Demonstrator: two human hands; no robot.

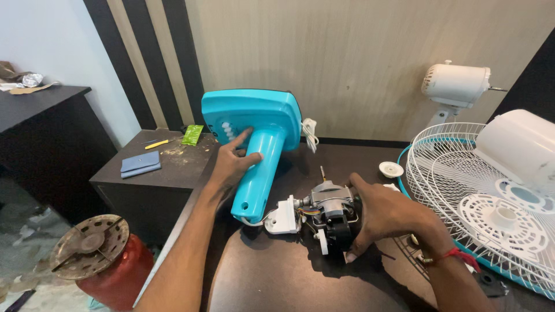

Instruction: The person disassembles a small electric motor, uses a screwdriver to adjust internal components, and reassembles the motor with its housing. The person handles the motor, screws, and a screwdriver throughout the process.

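My left hand [232,164] grips the neck of a turquoise fan stand [254,156], which lies tilted on the dark table [272,283] with its square base raised toward the wall. My forefinger reaches the white buttons on the base. My right hand [384,214] wraps around a bare fan motor [329,211] with coloured wires and a metal shaft pointing away. A white bracket [283,218] joins the motor to the open end of the stand's neck.
A white fan grille [462,190] lies at the right with a white motor cover [520,147] on it. A white fan motor housing [457,85] stands by the wall. A small white cap [391,169], a low dark cabinet [156,167] and a red gas cylinder [107,268] are nearby.
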